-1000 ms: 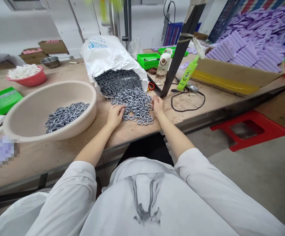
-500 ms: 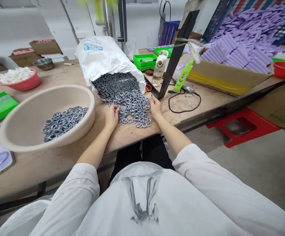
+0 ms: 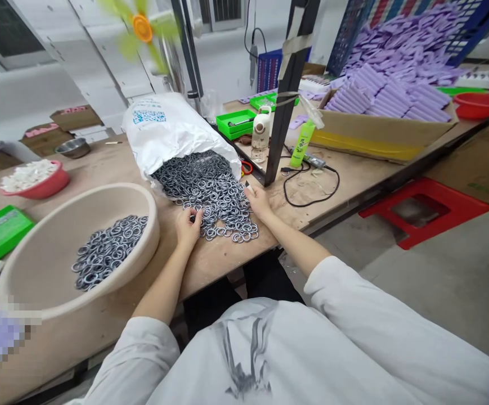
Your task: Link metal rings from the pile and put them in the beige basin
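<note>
A heap of grey metal rings (image 3: 223, 202) spills from the mouth of a white sack (image 3: 172, 126) onto the wooden table. My left hand (image 3: 188, 226) is at the heap's left edge with its fingers curled; a small dark thing shows between them, too small to name. On the opposite edge, my right hand (image 3: 258, 201) is closed, thumb and fingers together, with a small dark and pale bit at the fingertips that I cannot make out. To the left of my left hand, a large beige basin (image 3: 28, 270) holds more such rings.
A black metal post (image 3: 284, 107) rises behind my right hand, near a cable (image 3: 332, 191) and a green bottle (image 3: 302, 143). Purple pieces fill a cardboard box (image 3: 362, 135) on the right. A red stool (image 3: 421, 208) stands below the table's edge. A fan (image 3: 142, 28) is at the back.
The view has tilted upward, so the table and hands sit lower and the fan shows. Both hands stay at the two sides of the ring heap, with little visible movement.
</note>
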A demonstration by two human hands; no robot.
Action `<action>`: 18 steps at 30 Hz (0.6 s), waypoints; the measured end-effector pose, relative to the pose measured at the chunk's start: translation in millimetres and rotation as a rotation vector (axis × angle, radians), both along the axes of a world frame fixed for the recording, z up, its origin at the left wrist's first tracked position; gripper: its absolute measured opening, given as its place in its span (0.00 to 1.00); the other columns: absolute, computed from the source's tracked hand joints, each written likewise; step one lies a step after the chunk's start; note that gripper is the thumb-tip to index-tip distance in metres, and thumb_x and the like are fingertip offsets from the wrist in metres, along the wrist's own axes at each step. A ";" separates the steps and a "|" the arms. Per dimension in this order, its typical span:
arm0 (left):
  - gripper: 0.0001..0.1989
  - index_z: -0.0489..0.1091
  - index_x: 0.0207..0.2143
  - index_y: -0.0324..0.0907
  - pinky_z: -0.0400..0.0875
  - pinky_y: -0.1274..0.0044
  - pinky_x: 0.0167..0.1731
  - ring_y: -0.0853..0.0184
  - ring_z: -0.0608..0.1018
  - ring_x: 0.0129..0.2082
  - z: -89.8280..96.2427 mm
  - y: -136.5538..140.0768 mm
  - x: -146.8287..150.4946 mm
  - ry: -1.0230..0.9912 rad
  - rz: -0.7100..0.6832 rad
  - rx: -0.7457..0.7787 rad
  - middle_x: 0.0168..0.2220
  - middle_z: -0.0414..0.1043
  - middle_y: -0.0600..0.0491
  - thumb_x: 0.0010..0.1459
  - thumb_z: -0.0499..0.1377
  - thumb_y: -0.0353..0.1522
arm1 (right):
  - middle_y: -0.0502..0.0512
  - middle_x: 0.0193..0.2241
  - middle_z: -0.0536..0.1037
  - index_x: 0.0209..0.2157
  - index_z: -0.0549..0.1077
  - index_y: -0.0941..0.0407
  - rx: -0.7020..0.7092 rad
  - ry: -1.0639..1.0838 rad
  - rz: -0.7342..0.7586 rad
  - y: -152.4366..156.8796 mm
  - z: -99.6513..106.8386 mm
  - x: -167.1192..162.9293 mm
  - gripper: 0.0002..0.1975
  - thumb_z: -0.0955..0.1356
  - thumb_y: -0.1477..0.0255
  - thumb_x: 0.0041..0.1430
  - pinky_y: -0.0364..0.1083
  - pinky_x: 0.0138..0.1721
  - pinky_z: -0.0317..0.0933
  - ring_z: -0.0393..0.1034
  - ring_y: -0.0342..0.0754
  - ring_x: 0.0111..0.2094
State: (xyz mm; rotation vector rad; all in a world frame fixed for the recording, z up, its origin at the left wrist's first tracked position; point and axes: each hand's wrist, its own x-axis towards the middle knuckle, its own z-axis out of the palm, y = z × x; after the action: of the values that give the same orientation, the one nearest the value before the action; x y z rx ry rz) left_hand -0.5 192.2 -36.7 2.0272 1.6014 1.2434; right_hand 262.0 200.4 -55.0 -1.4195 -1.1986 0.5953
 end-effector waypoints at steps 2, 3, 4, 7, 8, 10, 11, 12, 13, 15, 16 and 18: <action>0.10 0.67 0.26 0.43 0.65 0.71 0.41 0.62 0.72 0.35 0.0 0.7 -1.0 -0.027 -0.013 -0.008 0.29 0.72 0.51 0.56 0.61 0.39 | 0.47 0.20 0.65 0.25 0.64 0.54 -0.011 -0.010 0.005 0.7 0.9 0.5 0.21 0.64 0.51 0.56 0.43 0.29 0.53 0.59 0.44 0.26; 0.10 0.68 0.27 0.43 0.65 0.70 0.42 0.61 0.73 0.36 -0.2 1.2 -1.4 -0.042 -0.020 -0.014 0.30 0.73 0.51 0.56 0.61 0.38 | 0.47 0.21 0.65 0.25 0.65 0.54 -0.014 -0.015 0.008 0.7 0.9 0.6 0.21 0.64 0.51 0.56 0.43 0.29 0.53 0.60 0.44 0.27; 0.10 0.69 0.27 0.43 0.65 0.70 0.43 0.61 0.73 0.36 -0.6 1.7 -1.9 -0.057 -0.025 -0.020 0.30 0.73 0.51 0.56 0.61 0.38 | 0.47 0.21 0.66 0.25 0.65 0.55 -0.017 -0.021 0.010 0.5 0.8 0.8 0.21 0.64 0.51 0.56 0.43 0.30 0.53 0.60 0.44 0.27; 0.10 0.70 0.26 0.42 0.65 0.70 0.44 0.60 0.73 0.37 -2.1 2.6 -3.0 -0.106 -0.040 -0.036 0.30 0.74 0.51 0.57 0.60 0.38 | 0.48 0.23 0.68 0.28 0.67 0.55 -0.018 -0.032 0.012 -0.4 -0.5 1.5 0.21 0.64 0.51 0.55 0.44 0.31 0.55 0.62 0.45 0.28; 0.10 0.71 0.27 0.42 0.65 0.70 0.44 0.60 0.74 0.38 -2.3 2.2 -3.2 -0.122 -0.046 -0.039 0.31 0.74 0.50 0.58 0.60 0.38 | 0.49 0.24 0.69 0.28 0.68 0.56 -0.016 -0.037 0.011 -0.8 -0.9 1.9 0.21 0.64 0.51 0.56 0.44 0.31 0.55 0.62 0.45 0.28; 0.10 0.73 0.31 0.41 0.65 0.70 0.44 0.61 0.74 0.40 -2.0 -0.3 -3.4 -0.153 -0.069 -0.047 0.34 0.76 0.49 0.60 0.58 0.38 | 0.49 0.24 0.69 0.29 0.67 0.56 -0.006 -0.047 0.005 -2.2 -1.2 3.3 0.21 0.64 0.50 0.56 0.44 0.31 0.55 0.62 0.45 0.28; 0.12 0.74 0.34 0.41 0.66 0.71 0.44 0.61 0.75 0.40 -1.4 -2.3 -3.3 -0.167 -0.086 -0.053 0.35 0.76 0.49 0.62 0.56 0.39 | 0.48 0.24 0.68 0.28 0.67 0.55 0.000 -0.053 0.002 -3.3 -1.0 4.3 0.21 0.63 0.50 0.57 0.44 0.31 0.55 0.61 0.45 0.28; 0.14 0.75 0.36 0.41 0.66 0.71 0.44 0.62 0.75 0.40 -0.5 -4.9 -3.0 -0.175 -0.104 -0.058 0.36 0.77 0.49 0.64 0.54 0.39 | 0.48 0.23 0.67 0.27 0.67 0.55 0.006 -0.060 -0.002 -5.1 -0.5 5.4 0.21 0.63 0.50 0.58 0.44 0.31 0.55 0.60 0.45 0.28; 0.16 0.76 0.38 0.41 0.67 0.72 0.43 0.63 0.76 0.39 0.6 -8.0 -2.5 -0.189 -0.129 -0.069 0.36 0.78 0.49 0.65 0.52 0.40 | 0.48 0.23 0.66 0.27 0.66 0.55 0.012 -0.070 -0.007 -7.6 0.6 6.1 0.21 0.63 0.50 0.59 0.44 0.30 0.54 0.60 0.45 0.27; 0.19 0.76 0.38 0.40 0.69 0.73 0.42 0.64 0.77 0.38 3.9 -15.6 -0.8 -0.280 -0.211 -0.120 0.37 0.79 0.48 0.66 0.51 0.43 | 0.47 0.22 0.65 0.26 0.66 0.55 0.026 -0.110 -0.020 -15.1 5.4 5.3 0.21 0.63 0.52 0.60 0.44 0.31 0.53 0.60 0.45 0.27; 0.20 0.76 0.38 0.40 0.69 0.73 0.43 0.64 0.78 0.38 6.2 -20.1 0.5 -0.379 -0.272 -0.165 0.38 0.80 0.48 0.66 0.52 0.45 | 0.48 0.22 0.66 0.26 0.68 0.55 0.037 -0.145 -0.022 -20.3 9.5 2.8 0.21 0.63 0.52 0.61 0.45 0.32 0.53 0.61 0.46 0.28; 0.20 0.75 0.37 0.40 0.70 0.72 0.45 0.64 0.79 0.38 12.7 -30.5 3.5 -0.611 -0.390 -0.265 0.39 0.81 0.47 0.64 0.56 0.47 | 0.51 0.25 0.70 0.31 0.73 0.56 0.067 -0.258 0.002 -33.2 21.4 -7.7 0.22 0.61 0.53 0.65 0.45 0.33 0.54 0.64 0.47 0.31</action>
State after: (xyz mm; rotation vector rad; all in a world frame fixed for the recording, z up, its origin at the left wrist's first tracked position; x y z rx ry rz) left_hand 3.1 161.6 -24.1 1.4944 0.9685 1.2511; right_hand 254.3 167.2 -33.6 -1.4694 -1.4093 0.3774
